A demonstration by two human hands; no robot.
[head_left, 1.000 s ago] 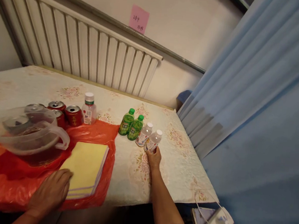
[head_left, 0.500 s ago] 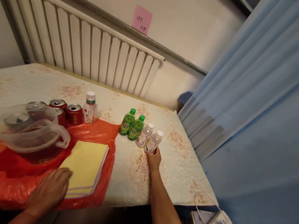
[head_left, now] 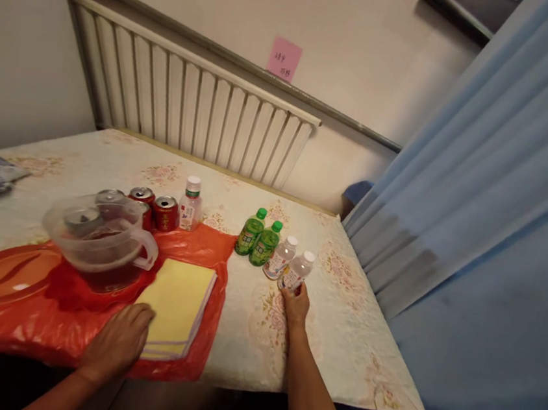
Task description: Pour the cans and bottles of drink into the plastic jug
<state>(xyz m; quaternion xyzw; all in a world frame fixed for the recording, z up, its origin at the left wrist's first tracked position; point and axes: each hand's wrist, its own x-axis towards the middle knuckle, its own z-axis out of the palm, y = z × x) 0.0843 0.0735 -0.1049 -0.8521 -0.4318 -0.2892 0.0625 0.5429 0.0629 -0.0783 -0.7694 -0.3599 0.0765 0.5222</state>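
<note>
Fingers and thumb of my right hand (head_left: 297, 305) are closed round the lower part of a clear bottle with a white cap (head_left: 297, 271), which stands upright at the right end of a row. Beside it are a similar clear bottle (head_left: 280, 259) and two green-capped drink bottles (head_left: 266, 244). My left hand (head_left: 117, 338) lies palm down with curled fingers on a red plastic bag (head_left: 50, 331), against the left edge of a folded yellow cloth stack (head_left: 180, 299). What is under those fingers, if anything, is hidden.
A clear plastic jug (head_left: 104, 239) with dark liquid stands on the left, an orange lid (head_left: 9, 273) beside it. Behind are several red cans (head_left: 165, 214) and another white-capped bottle (head_left: 190, 206). A blue curtain (head_left: 494, 254) hangs along the right side; a radiator (head_left: 191, 105) is behind the table.
The view has shifted left, so everything sits further right and more of the orange lid shows. My right hand stays on the end bottle; my left hand stays by the yellow cloth.
</note>
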